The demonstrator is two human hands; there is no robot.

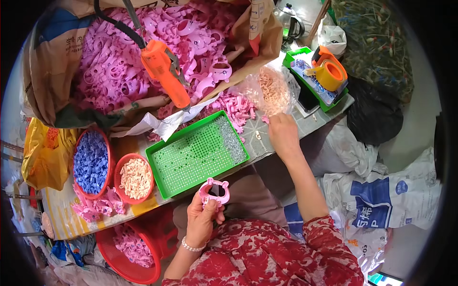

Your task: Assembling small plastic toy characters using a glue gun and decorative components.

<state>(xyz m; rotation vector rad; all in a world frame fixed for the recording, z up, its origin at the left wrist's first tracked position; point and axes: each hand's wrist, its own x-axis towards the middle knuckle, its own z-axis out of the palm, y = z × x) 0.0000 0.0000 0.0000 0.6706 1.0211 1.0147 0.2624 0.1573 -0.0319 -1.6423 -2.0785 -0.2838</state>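
My left hand [200, 221] holds a pink plastic frame [213, 192] with two small ears and a wide round opening, close to my lap. On the grey tabletop, my right hand [285, 136] reaches out with fingers pinched at a small pink plastic piece [265, 119]. Just beyond those fingers lies a clear bag of peach-coloured pieces [274, 93]. A loose heap of pink parts [236, 110] is to their left. Between my hands stands a green perforated tray [186, 164], with small silvery screws [232, 143] gathered at its right end.
An orange electric screwdriver [164, 74] hangs over a big paper sack of pink parts [114, 62]. Red bowls hold blue pieces [90, 162] and peach pieces [136, 178]. A red basket [150, 271] sits below the table. A green box with a tape dispenser [329, 74] stands far right.
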